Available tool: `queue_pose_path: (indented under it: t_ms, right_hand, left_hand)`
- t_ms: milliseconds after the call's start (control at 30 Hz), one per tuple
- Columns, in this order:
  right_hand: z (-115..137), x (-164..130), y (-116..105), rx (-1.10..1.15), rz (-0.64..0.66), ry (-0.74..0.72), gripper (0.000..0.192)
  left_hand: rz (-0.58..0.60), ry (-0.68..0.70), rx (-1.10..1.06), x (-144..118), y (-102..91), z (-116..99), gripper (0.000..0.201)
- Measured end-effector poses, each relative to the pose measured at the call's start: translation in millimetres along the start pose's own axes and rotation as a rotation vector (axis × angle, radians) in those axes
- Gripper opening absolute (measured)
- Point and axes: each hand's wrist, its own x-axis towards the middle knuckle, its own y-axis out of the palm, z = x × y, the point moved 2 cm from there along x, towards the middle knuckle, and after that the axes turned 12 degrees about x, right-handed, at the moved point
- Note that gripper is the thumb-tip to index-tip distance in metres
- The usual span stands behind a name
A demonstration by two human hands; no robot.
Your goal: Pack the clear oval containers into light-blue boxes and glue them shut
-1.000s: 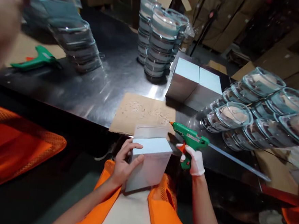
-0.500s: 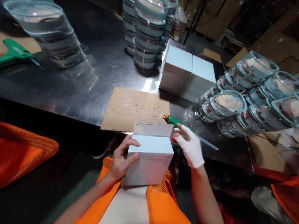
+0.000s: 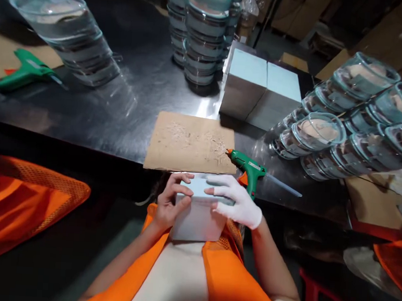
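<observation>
A white cardboard box [image 3: 199,219] rests against my body, just below the table edge. My bare left hand [image 3: 175,201] grips its left side, with fingers on top and thumb on the front. My right hand [image 3: 235,201], in a white glove with bare fingertips, holds the box's right side; its fingers lie across the top and its thumb is at the front edge. The flap at the back of the box lies flat under the fingers. Just beyond my right hand, a green glue gun [image 3: 251,168] with a clear glue stick lies on the table.
A cardboard sheet [image 3: 190,159] with dried glue lies at the table edge. Two white boxes [image 3: 260,88] stand behind it. Stacked clear tubs [image 3: 201,45] rise at the back, with leaning stacks [image 3: 321,131] to the right. Another glue gun [image 3: 29,72] lies left. Orange vests show at both sides.
My right hand has moved left from beside the glue gun onto the box. The box's raised back flap has been folded down. My left hand keeps its hold.
</observation>
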Motion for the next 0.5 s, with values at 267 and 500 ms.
queue_pose_path:
  t_ms: [267,500]
  right_hand:
    - [-26.8,-17.2,27.1,-0.043,-0.340,-0.174,0.034]
    - [-41.8,-29.3,46.4,-0.057,-0.715,-0.195,0.023]
  left_hand:
    - [-0.099,0.052,0.076,-10.0,-5.1,-16.6,0.015]
    - [-0.122,-0.085,-0.042,-19.4,-8.5,10.4,0.045]
